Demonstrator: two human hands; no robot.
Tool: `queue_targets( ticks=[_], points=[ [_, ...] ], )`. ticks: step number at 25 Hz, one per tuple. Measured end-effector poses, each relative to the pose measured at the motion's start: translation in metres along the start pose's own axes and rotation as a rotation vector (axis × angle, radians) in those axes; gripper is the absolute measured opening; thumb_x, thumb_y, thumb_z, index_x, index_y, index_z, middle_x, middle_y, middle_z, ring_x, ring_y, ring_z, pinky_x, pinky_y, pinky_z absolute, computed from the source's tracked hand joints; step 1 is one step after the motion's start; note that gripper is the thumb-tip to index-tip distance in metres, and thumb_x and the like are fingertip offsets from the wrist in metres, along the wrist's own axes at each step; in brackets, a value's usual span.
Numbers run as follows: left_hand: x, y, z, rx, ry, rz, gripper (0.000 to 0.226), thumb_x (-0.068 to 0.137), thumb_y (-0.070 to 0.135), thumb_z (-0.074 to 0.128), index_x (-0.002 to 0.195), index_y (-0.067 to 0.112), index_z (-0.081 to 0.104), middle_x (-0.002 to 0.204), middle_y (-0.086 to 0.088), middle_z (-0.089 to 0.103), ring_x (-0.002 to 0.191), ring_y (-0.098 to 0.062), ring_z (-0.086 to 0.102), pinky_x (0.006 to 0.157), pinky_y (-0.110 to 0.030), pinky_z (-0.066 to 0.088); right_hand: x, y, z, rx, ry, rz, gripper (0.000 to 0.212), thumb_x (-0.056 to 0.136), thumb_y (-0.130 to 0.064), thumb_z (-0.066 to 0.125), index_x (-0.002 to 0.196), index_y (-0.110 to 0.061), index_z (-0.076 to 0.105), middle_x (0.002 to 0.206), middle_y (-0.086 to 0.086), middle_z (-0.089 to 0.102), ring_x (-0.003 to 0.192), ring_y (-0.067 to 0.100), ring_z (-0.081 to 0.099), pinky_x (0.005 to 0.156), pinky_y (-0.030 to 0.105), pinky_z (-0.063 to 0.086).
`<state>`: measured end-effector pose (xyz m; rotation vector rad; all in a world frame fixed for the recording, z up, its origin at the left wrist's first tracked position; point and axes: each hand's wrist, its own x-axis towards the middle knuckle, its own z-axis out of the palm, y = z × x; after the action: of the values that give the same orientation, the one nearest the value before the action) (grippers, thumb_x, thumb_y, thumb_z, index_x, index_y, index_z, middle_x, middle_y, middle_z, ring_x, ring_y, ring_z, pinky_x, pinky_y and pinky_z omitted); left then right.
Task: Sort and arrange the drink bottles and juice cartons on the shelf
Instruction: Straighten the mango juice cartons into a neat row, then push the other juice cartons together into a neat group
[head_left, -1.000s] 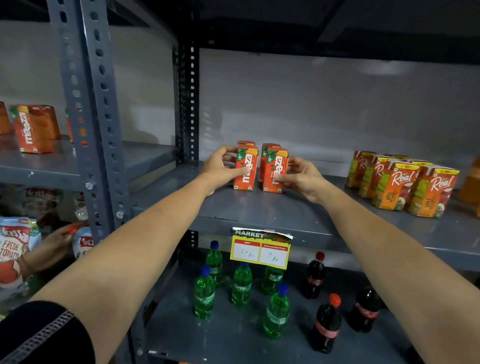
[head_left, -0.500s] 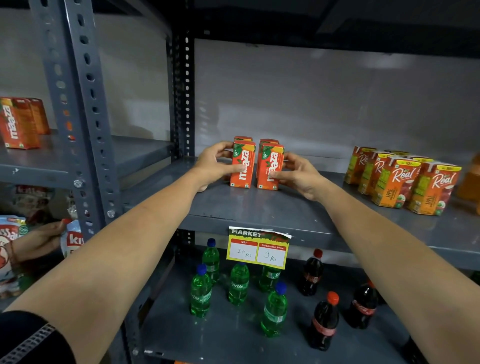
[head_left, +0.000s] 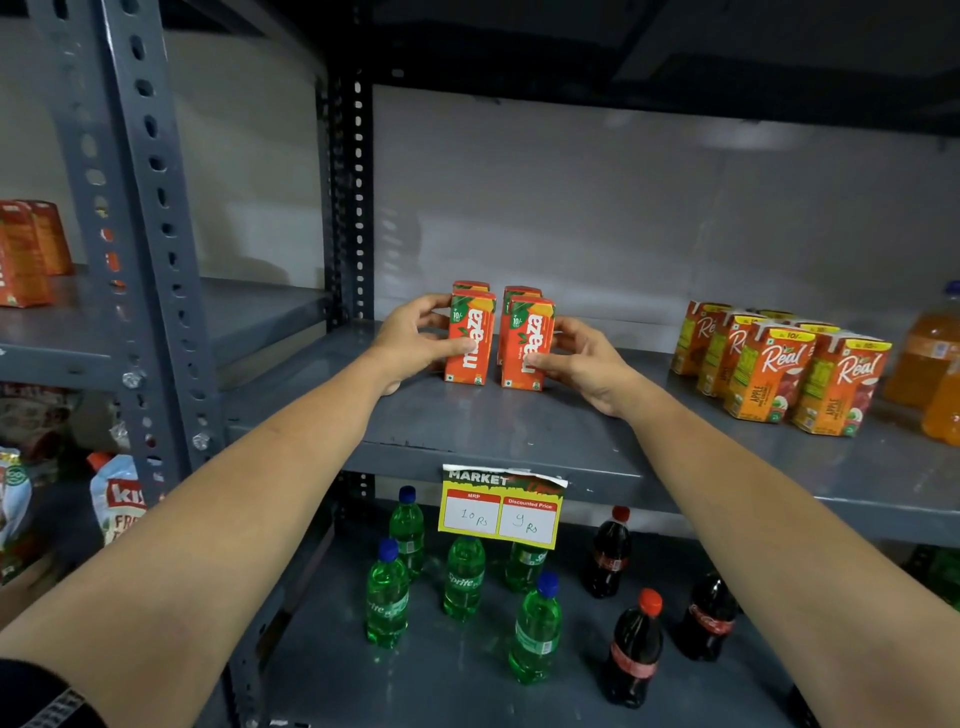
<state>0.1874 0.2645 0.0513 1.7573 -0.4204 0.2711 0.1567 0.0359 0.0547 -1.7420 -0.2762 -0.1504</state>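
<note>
Orange Maaza juice cartons stand in two short rows on the grey middle shelf (head_left: 467, 431). My left hand (head_left: 413, 338) grips the front left Maaza carton (head_left: 470, 340) from its left side. My right hand (head_left: 582, 358) holds the front right Maaza carton (head_left: 527, 345) from its right side. A narrow gap separates the two rows. Several Real apple juice cartons (head_left: 779, 369) stand grouped further right on the same shelf. Green Sprite bottles (head_left: 462, 577) and dark cola bottles (head_left: 634, 649) stand scattered on the shelf below.
A price tag (head_left: 501, 509) hangs from the middle shelf's front edge. Orange drink bottles (head_left: 930, 353) sit at the far right. A perforated steel upright (head_left: 140, 234) stands at left, with more Maaza cartons (head_left: 26, 249) and ketchup pouches (head_left: 117, 499) beyond it.
Both hands stay on the two front Maaza cartons; the cartons have barely shifted. The view has drifted slightly, and a person's hand seen earlier at lower left is out of sight.
</note>
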Motion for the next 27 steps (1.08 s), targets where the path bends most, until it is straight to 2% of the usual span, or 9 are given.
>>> queue_targets(
  ticks=[5,8,10,13,16,18,21,24,27],
  points=[
    [-0.004,-0.002,-0.001,0.077,0.098,-0.004,0.071,0.060,0.025,0.088,0.122,0.018,0.053,0.116,-0.005,0.062,0.110,-0.018,0.059,0.090,-0.037,0.052,-0.004,0.002,-0.002,0.015,0.166,-0.064,0.039,0.080,-0.019,0.072,0.113,-0.008,0.054,0.100,0.003,0.062,0.102,0.020,0.062,0.083,0.032,0.055],
    [-0.012,0.003,-0.003,0.209,0.350,0.156,0.088,0.051,0.038,0.091,0.125,0.014,0.048,0.120,-0.006,0.060,0.112,-0.019,0.056,0.096,-0.037,0.046,-0.024,0.001,-0.023,-0.641,0.416,-0.298,0.028,0.086,-0.033,0.061,0.102,-0.010,0.060,0.096,0.001,0.059,0.086,0.013,0.055,0.071,0.026,0.048],
    [-0.023,0.012,0.001,0.362,0.504,0.335,0.093,0.052,0.045,0.090,0.126,0.012,0.044,0.120,-0.009,0.057,0.111,-0.024,0.053,0.095,-0.041,0.043,-0.048,0.001,-0.052,-1.120,0.437,-0.435,0.025,0.091,-0.033,0.049,0.100,-0.012,0.059,0.101,0.004,0.058,0.088,0.017,0.055,0.065,0.030,0.046],
    [-0.042,0.029,0.016,0.679,0.523,0.518,0.092,0.058,0.064,0.073,0.127,0.013,0.042,0.125,-0.012,0.054,0.114,-0.031,0.048,0.095,-0.046,0.037,-0.084,-0.002,-0.095,-1.400,0.386,-0.545,0.026,0.093,-0.032,0.045,0.097,-0.012,0.060,0.102,0.008,0.057,0.092,0.022,0.057,0.055,0.029,0.041],
    [-0.052,0.044,0.059,0.785,0.450,0.632,0.088,0.064,0.069,0.063,0.127,0.010,0.044,0.128,-0.016,0.052,0.119,-0.034,0.047,0.100,-0.046,0.036,-0.113,0.000,-0.142,-1.523,0.403,-0.676,0.024,0.088,-0.030,0.052,0.087,-0.008,0.063,0.092,0.012,0.060,0.082,0.029,0.061,0.050,0.031,0.042],
    [-0.054,0.053,0.101,0.753,0.375,0.697,0.084,0.067,0.064,0.064,0.126,0.007,0.046,0.129,-0.018,0.052,0.125,-0.033,0.044,0.106,-0.047,0.034,-0.128,0.003,-0.176,-1.569,0.509,-0.741,0.023,0.085,-0.029,0.056,0.084,-0.007,0.062,0.091,0.015,0.062,0.077,0.032,0.061,0.056,0.036,0.049],
    [-0.056,0.066,0.167,0.677,0.278,0.713,0.077,0.070,0.054,0.069,0.126,0.007,0.046,0.133,-0.016,0.049,0.134,-0.030,0.036,0.112,-0.046,0.030,-0.142,0.009,-0.217,-1.573,0.688,-0.664,0.033,0.084,-0.036,0.058,0.101,-0.008,0.060,0.116,0.017,0.061,0.096,0.034,0.060,0.078,0.042,0.051],
    [-0.056,0.084,0.227,0.562,0.215,0.616,0.077,0.071,0.049,0.075,0.130,0.009,0.043,0.139,-0.013,0.044,0.134,-0.026,0.036,0.108,-0.040,0.034,-0.145,0.013,-0.253,-1.277,0.739,-0.542,0.047,0.082,-0.041,0.058,0.114,-0.007,0.054,0.128,0.017,0.051,0.116,0.032,0.049,0.096,0.042,0.045],
    [-0.048,0.092,0.277,0.435,0.187,0.458,0.084,0.068,0.046,0.080,0.132,0.010,0.040,0.134,-0.009,0.047,0.125,-0.022,0.043,0.102,-0.038,0.040,-0.140,0.019,-0.280,-0.873,0.660,-0.462,0.054,0.079,-0.040,0.065,0.118,-0.007,0.050,0.123,0.012,0.050,0.116,0.023,0.048,0.096,0.036,0.046]
  ],
)
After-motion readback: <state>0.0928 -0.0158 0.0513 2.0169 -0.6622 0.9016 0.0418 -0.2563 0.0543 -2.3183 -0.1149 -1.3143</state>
